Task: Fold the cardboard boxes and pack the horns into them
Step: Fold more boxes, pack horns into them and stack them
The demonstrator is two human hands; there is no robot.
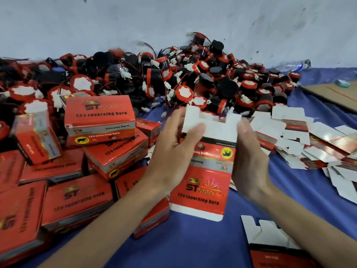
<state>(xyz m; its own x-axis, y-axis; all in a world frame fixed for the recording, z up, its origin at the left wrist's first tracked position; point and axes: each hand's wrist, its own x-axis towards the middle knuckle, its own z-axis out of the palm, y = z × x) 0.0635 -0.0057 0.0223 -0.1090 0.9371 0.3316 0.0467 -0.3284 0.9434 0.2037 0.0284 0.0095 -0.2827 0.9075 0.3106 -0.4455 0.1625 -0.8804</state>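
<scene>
I hold a flat, unfolded red cardboard box (209,167) upright in the middle of the view, its white flaps at top and bottom. My left hand (173,149) grips its left edge, thumb across the upper white flap. My right hand (249,163) grips the right edge. A big heap of black and red horns (173,78) with red wires and white plugs lies beyond, against the wall. Several folded red boxes (99,118) are piled at the left.
A pile of flat box blanks (301,140) spreads at the right on the blue cloth (193,238). Another flat blank (270,246) lies at the lower right. Brown cardboard (334,93) and a plastic bottle (297,65) sit at the far right by the white wall.
</scene>
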